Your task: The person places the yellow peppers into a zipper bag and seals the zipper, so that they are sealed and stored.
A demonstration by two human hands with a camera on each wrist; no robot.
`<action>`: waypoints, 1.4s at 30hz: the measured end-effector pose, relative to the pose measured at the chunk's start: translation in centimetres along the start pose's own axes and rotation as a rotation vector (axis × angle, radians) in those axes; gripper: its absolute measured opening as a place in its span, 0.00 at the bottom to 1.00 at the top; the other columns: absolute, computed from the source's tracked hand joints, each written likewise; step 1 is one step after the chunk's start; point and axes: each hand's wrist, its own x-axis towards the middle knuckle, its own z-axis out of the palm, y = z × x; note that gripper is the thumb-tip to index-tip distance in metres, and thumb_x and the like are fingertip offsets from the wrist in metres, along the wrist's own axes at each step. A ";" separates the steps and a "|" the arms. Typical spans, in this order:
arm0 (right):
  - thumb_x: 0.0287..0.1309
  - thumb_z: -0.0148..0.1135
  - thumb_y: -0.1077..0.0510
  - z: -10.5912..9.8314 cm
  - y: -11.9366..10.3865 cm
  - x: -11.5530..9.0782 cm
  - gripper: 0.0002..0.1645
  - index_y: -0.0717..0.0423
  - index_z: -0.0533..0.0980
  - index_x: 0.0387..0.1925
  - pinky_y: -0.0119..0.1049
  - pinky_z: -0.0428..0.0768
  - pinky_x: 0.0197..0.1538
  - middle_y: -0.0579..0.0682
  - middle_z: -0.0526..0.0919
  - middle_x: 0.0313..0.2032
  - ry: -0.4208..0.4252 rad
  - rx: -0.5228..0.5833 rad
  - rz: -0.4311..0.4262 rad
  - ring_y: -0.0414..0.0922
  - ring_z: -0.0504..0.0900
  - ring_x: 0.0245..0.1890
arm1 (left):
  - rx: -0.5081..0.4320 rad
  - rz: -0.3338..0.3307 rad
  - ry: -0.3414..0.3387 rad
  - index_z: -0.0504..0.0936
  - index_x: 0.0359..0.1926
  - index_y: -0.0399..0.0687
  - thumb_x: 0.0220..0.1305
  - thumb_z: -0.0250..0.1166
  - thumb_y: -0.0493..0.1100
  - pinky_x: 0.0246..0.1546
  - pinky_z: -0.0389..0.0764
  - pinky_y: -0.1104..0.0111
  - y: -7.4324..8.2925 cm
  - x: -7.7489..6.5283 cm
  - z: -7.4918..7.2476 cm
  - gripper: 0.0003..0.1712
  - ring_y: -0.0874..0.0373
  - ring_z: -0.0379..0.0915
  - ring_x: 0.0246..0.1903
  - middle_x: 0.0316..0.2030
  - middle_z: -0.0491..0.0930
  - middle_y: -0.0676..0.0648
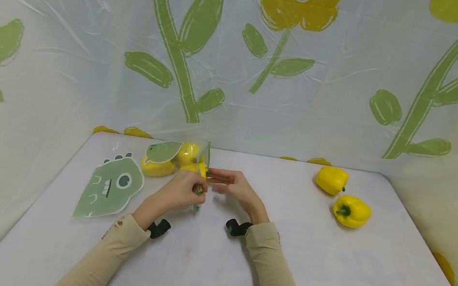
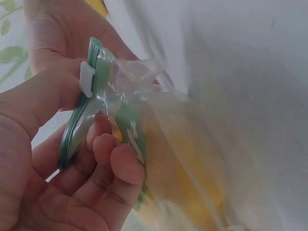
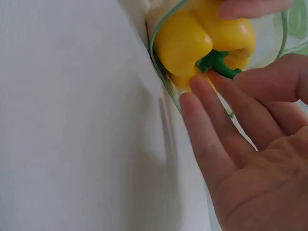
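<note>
A clear zip bag with green print [image 1: 163, 152] lies on its side with several yellow bell peppers [image 1: 158, 168] inside. My left hand [image 1: 183, 188] grips the rim of its mouth, near the white slider [image 2: 87, 78] on the green zip strip [image 2: 73, 126]. Fingers of that hand curl around the edge in the left wrist view. At the mouth, my right hand [image 1: 239, 192] reaches in with nearly straight fingers. Its fingertips touch a yellow bell pepper [image 3: 185, 41] beside the green stem [image 3: 219, 63], and the thumb lies near the stem's tip.
A second flat green-print zip bag [image 1: 110, 190] with a one-eyed monster face lies to the left. Two loose yellow bell peppers [image 1: 331, 180] sit at the right of the white table [image 1: 368, 280]. A flower-patterned curtain [image 1: 327, 103] stands behind the table.
</note>
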 end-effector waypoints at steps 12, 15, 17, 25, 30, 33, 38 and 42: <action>0.59 0.51 0.73 0.9 0.6 0.5 0.35 0.67 0.65 0.69 0.44 0.78 0.56 0.60 0.70 0.67 0.006 0.015 0.011 0.58 0.74 0.62 | 0.011 -0.005 0.004 0.85 0.28 0.44 0.48 0.68 0.33 0.25 0.72 0.70 0.2 -0.1 -0.2 0.04 0.63 0.67 0.21 0.20 0.75 0.55; 0.58 0.52 0.72 1.0 0.5 0.4 0.35 0.63 0.65 0.70 0.42 0.78 0.55 0.58 0.70 0.67 -0.003 0.008 0.019 0.55 0.73 0.64 | 0.010 0.002 0.007 0.85 0.28 0.43 0.48 0.68 0.33 0.25 0.72 0.70 0.3 -0.1 -0.2 0.04 0.62 0.67 0.21 0.20 0.75 0.56; 0.58 0.52 0.72 1.1 0.4 0.4 0.36 0.61 0.66 0.70 0.40 0.78 0.54 0.56 0.70 0.67 -0.013 0.002 0.022 0.54 0.72 0.64 | 0.017 0.004 0.011 0.86 0.29 0.43 0.48 0.68 0.33 0.25 0.72 0.70 0.2 0.0 -0.2 0.04 0.62 0.67 0.21 0.19 0.74 0.56; 0.58 0.50 0.71 1.3 0.2 0.4 0.36 0.60 0.67 0.70 0.41 0.77 0.54 0.56 0.72 0.66 -0.037 -0.012 0.033 0.52 0.72 0.63 | 0.041 0.000 0.029 0.85 0.28 0.45 0.47 0.69 0.34 0.26 0.73 0.70 0.1 0.0 -0.2 0.04 0.62 0.68 0.22 0.20 0.74 0.56; 0.58 0.51 0.72 1.5 0.4 0.5 0.35 0.62 0.67 0.69 0.38 0.77 0.52 0.58 0.72 0.66 -0.037 -0.020 0.032 0.53 0.74 0.62 | 0.029 -0.006 0.034 0.85 0.28 0.44 0.47 0.69 0.34 0.27 0.73 0.70 0.1 0.0 -0.1 0.04 0.62 0.68 0.22 0.20 0.74 0.56; 0.59 0.51 0.71 1.7 0.5 0.6 0.35 0.63 0.66 0.70 0.37 0.77 0.52 0.60 0.72 0.65 -0.044 -0.030 0.032 0.55 0.74 0.61 | 0.018 -0.003 0.027 0.86 0.29 0.43 0.48 0.69 0.34 0.27 0.73 0.70 0.2 0.0 -0.1 0.04 0.62 0.68 0.22 0.20 0.75 0.55; 0.61 0.51 0.70 1.7 0.4 0.6 0.34 0.60 0.66 0.70 0.40 0.74 0.55 0.60 0.73 0.64 -0.038 -0.056 0.063 0.53 0.74 0.60 | 0.008 -0.003 0.012 0.86 0.30 0.41 0.49 0.69 0.34 0.26 0.72 0.69 0.3 -0.1 -0.2 0.05 0.62 0.67 0.22 0.20 0.75 0.55; 0.61 0.49 0.69 1.4 0.5 1.1 0.34 0.53 0.69 0.69 0.47 0.69 0.61 0.55 0.72 0.65 -0.016 -0.076 0.114 0.52 0.71 0.63 | 0.019 -0.013 -0.001 0.86 0.29 0.43 0.49 0.70 0.34 0.25 0.71 0.69 0.3 -0.1 -0.3 0.04 0.62 0.66 0.21 0.19 0.74 0.55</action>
